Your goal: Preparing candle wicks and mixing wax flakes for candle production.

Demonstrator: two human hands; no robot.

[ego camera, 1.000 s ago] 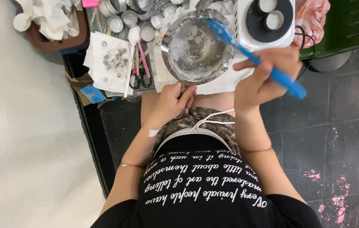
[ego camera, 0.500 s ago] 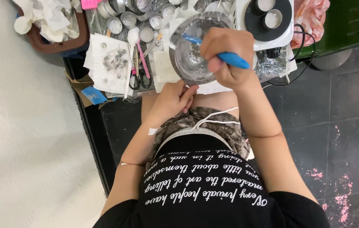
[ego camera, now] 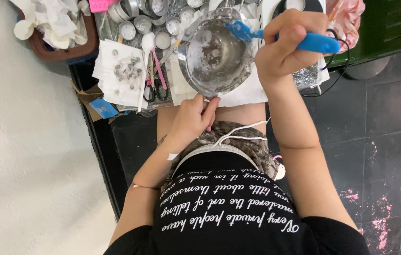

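Head view, the only one here: the right hand (ego camera: 288, 45) has its grip wrapped tight around the handle of a blue spatula (ego camera: 285, 38), with the blade end dipped inside the rim of a metal bowl (ego camera: 217, 52). Looks like the angle lets the blade reach the inner wall, where some whitish residue is stuck.

The left hand (ego camera: 196, 115) sits at the near edge of the bowl, fingers curled, touching or just under the rim — probably steadying it so it doesn't slide. Can't really tell if that grip is actually closed on the rim or just resting against it.

The bowl rests on white paper at the front of a crowded bench (ego camera: 94, 141), right in front of the person. Left of it there's a pair of scissors (ego camera: 155, 87) with pink handles, a sheet with small metal bits, and a cluster of little foil cups (ego camera: 137, 23) further back — all within easy reach.
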